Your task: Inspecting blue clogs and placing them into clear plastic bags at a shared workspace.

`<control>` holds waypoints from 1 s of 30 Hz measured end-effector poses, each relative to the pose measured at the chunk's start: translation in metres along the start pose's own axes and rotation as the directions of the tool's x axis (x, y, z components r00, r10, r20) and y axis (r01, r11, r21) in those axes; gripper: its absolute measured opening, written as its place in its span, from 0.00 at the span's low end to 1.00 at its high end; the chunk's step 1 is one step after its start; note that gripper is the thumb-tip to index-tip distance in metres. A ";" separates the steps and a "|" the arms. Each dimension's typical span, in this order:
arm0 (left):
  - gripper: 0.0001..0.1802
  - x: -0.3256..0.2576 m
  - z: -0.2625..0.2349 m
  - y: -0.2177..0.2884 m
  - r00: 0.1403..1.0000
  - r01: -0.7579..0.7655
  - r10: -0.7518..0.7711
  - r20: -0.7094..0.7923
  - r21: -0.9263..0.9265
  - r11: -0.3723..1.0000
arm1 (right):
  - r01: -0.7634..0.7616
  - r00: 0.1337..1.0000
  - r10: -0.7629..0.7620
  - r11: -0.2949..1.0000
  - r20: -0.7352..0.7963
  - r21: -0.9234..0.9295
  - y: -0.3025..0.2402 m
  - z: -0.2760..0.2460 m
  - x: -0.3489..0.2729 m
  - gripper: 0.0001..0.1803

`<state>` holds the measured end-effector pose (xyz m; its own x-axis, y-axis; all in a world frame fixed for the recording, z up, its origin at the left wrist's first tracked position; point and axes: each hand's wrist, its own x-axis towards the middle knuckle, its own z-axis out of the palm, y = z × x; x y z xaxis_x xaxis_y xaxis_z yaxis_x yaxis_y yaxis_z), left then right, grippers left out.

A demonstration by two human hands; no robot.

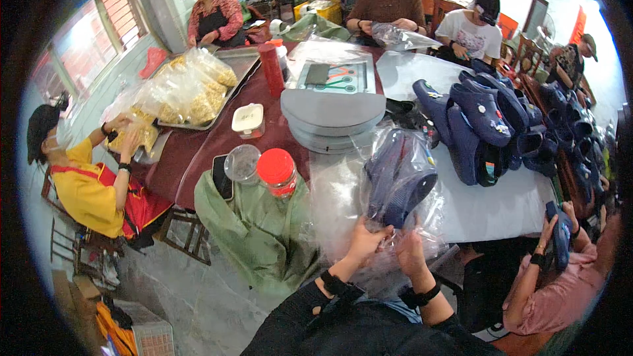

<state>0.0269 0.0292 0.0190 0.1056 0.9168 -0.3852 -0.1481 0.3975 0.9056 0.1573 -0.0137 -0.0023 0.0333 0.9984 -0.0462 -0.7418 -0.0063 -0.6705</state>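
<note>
Head view: at the desk's (517,207) near edge, the left hand (364,240) closes on a clear bag (427,214) around navy shoes (399,181); the right hand (412,254) curls against it, grip unclear. Loose shoes (484,118) pile toward the right edge.

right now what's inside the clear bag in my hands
Dark blue shoes show through the clear bag. Whatever lies beneath them is covered, and the plastic's creases and glare blur their details.

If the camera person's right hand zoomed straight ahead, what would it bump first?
Probably the clear plastic bag that the right hand seems to touch, then the navy clog inside; the depth is hard to judge.
</note>
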 end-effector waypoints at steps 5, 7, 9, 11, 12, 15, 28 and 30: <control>0.27 -0.013 0.016 -0.043 0.979 -0.182 0.175 0.104 0.068 0.981 | -0.066 0.964 -0.004 0.965 -0.266 -0.254 -0.001 0.030 0.003 0.45; 0.26 -0.018 0.015 -0.039 0.702 -0.710 0.674 0.231 0.309 0.633 | 0.035 0.891 -0.202 0.924 -0.407 -0.382 0.003 0.040 0.011 0.43; 0.24 -0.037 0.002 -0.019 0.955 0.006 -0.093 0.280 0.295 0.955 | 0.050 0.863 -0.198 0.949 -0.465 -0.310 -0.002 0.047 0.013 0.44; 0.27 -0.043 -0.008 -0.026 0.913 -0.054 -0.084 0.399 0.323 0.945 | -0.057 0.874 -0.103 0.949 -0.475 -0.311 -0.010 0.040 0.016 0.44; 0.30 -0.048 -0.015 -0.014 0.867 -0.085 -0.145 0.476 0.429 0.899 | -0.018 0.879 -0.122 0.958 -0.461 -0.286 -0.013 0.036 0.017 0.37; 0.23 -0.050 -0.059 0.021 0.813 -0.050 -0.144 0.564 0.315 0.948 | -0.022 0.869 -0.117 0.962 -0.481 -0.273 -0.027 0.020 0.020 0.33; 0.23 -0.043 -0.230 -0.025 0.757 -0.069 0.652 -0.052 0.985 0.158 | 0.098 0.949 -0.110 0.994 -0.295 -0.054 -0.014 -0.015 0.001 0.24; 0.29 -0.054 -0.227 -0.018 0.762 -0.143 0.642 0.083 0.989 0.042 | 0.129 0.958 -0.169 0.976 -0.232 -0.178 -0.013 -0.024 -0.003 0.32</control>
<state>-0.1990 -0.0185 -0.0173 0.0668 0.9508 0.3027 0.9511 -0.1524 0.2688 0.1828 -0.0182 -0.0108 0.3125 0.9444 -0.1026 -0.6002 0.1125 -0.7919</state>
